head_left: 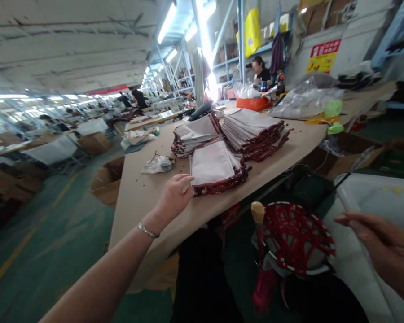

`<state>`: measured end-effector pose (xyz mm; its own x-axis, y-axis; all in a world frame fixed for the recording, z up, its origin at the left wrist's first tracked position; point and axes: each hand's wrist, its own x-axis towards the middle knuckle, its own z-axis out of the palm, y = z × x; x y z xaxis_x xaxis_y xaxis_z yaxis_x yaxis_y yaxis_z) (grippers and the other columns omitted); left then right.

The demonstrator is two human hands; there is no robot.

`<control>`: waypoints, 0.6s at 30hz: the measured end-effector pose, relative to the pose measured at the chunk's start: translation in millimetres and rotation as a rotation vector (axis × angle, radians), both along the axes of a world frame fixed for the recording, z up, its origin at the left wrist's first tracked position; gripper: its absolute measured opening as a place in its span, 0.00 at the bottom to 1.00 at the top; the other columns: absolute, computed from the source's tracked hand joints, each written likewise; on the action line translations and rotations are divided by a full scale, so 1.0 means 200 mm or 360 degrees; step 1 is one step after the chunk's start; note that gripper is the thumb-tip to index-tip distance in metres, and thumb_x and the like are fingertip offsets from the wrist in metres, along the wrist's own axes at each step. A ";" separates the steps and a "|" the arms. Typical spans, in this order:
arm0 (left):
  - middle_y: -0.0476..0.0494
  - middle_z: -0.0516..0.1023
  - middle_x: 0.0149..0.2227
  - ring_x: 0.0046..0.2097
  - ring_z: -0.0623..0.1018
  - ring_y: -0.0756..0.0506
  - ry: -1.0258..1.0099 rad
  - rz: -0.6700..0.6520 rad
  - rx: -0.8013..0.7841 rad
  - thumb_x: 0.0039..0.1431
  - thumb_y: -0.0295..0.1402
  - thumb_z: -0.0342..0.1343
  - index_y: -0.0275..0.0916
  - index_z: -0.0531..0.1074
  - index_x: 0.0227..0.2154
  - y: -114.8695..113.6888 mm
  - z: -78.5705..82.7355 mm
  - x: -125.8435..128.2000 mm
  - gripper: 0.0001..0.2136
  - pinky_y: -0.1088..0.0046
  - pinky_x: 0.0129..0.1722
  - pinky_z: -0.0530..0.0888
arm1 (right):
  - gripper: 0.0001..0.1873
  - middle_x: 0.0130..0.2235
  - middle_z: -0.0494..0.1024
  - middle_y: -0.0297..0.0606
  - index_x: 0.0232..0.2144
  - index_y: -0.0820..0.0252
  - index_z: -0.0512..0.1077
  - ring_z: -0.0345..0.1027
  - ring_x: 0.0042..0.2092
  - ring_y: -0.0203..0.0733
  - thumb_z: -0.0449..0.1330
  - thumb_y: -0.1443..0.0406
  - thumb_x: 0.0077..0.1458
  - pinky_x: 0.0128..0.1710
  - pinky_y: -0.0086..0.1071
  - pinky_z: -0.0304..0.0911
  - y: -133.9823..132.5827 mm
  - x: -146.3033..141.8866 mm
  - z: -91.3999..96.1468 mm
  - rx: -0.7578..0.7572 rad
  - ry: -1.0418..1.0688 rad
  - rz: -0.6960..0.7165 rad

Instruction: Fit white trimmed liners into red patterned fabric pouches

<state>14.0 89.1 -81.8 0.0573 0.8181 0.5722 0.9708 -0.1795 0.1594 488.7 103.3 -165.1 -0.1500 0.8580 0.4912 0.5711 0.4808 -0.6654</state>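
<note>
My left hand (175, 194), with a silver bracelet on its wrist, is at the left edge of the nearest stack of white cloth pieces (212, 163) with dark red edging. Its fingertips reach the stack's corner, thumb apart from the fingers, and I see nothing gripped. Behind lie two more stacks, one at left (197, 131) and a taller, fanned one at right (251, 128). On the far right my right hand (382, 244) hovers over a white surface (384, 193), fingers stretched out and slightly blurred, holding nothing visible.
The stacks lie on a brown-covered table (138, 179), beside a crumpled plastic bag (158, 164). An orange container (252, 103) and clear plastic bags (306, 98) are farther back. Below the near edge stands a round stool (296, 235) wrapped in red strips. A co-worker (261, 74) sits behind.
</note>
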 end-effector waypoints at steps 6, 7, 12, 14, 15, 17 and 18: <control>0.40 0.78 0.43 0.46 0.76 0.43 0.0090 0.0004 -0.0139 0.51 0.26 0.51 0.36 0.76 0.38 0.06 -0.08 -0.05 0.12 0.65 0.51 0.72 | 0.08 0.37 0.79 0.34 0.39 0.52 0.72 0.75 0.38 0.38 0.55 0.67 0.58 0.38 0.28 0.69 -0.07 -0.62 0.26 0.0222 0.0027 0.0673; 0.40 0.78 0.42 0.45 0.76 0.43 0.0118 -0.0015 -0.0178 0.53 0.25 0.51 0.36 0.76 0.37 0.06 -0.08 -0.05 0.12 0.66 0.50 0.72 | 0.09 0.37 0.79 0.35 0.39 0.53 0.72 0.74 0.39 0.37 0.54 0.67 0.58 0.38 0.27 0.69 -0.06 -0.67 0.27 0.0222 0.0052 0.0748; 0.41 0.78 0.40 0.42 0.76 0.45 0.0217 -0.0090 -0.0318 0.57 0.26 0.48 0.37 0.76 0.35 0.06 -0.05 -0.03 0.11 0.68 0.46 0.73 | 0.08 0.34 0.77 0.35 0.39 0.56 0.72 0.72 0.35 0.34 0.53 0.68 0.61 0.35 0.26 0.67 0.01 -0.84 0.32 0.0135 0.0055 0.0980; 0.40 0.77 0.42 0.45 0.75 0.44 0.0209 -0.0127 -0.0270 0.56 0.27 0.51 0.36 0.75 0.39 0.06 -0.04 -0.02 0.11 0.67 0.49 0.72 | 0.08 0.33 0.77 0.35 0.38 0.57 0.72 0.71 0.34 0.34 0.53 0.68 0.60 0.35 0.26 0.66 0.04 -0.90 0.35 0.0153 0.0044 0.1048; 0.40 0.76 0.43 0.46 0.75 0.43 0.0213 -0.0142 -0.0252 0.55 0.27 0.52 0.36 0.74 0.40 0.06 -0.03 -0.01 0.11 0.66 0.50 0.71 | 0.07 0.33 0.77 0.36 0.38 0.58 0.72 0.71 0.34 0.34 0.54 0.68 0.60 0.35 0.26 0.66 0.06 -0.93 0.37 0.0180 0.0050 0.1068; 0.39 0.77 0.42 0.45 0.75 0.43 0.0244 -0.0153 -0.0278 0.56 0.27 0.51 0.34 0.75 0.39 0.06 -0.03 -0.01 0.11 0.66 0.49 0.71 | 0.07 0.33 0.77 0.36 0.37 0.59 0.72 0.71 0.35 0.35 0.53 0.68 0.60 0.36 0.26 0.65 0.09 -0.99 0.39 0.0226 0.0053 0.1097; 0.39 0.77 0.40 0.44 0.75 0.43 0.0265 -0.0146 -0.0318 0.57 0.26 0.49 0.34 0.75 0.37 0.07 -0.03 -0.01 0.10 0.67 0.47 0.71 | 0.07 0.33 0.77 0.36 0.36 0.59 0.72 0.71 0.35 0.35 0.53 0.69 0.60 0.37 0.26 0.65 0.10 -1.02 0.40 0.0242 0.0049 0.1114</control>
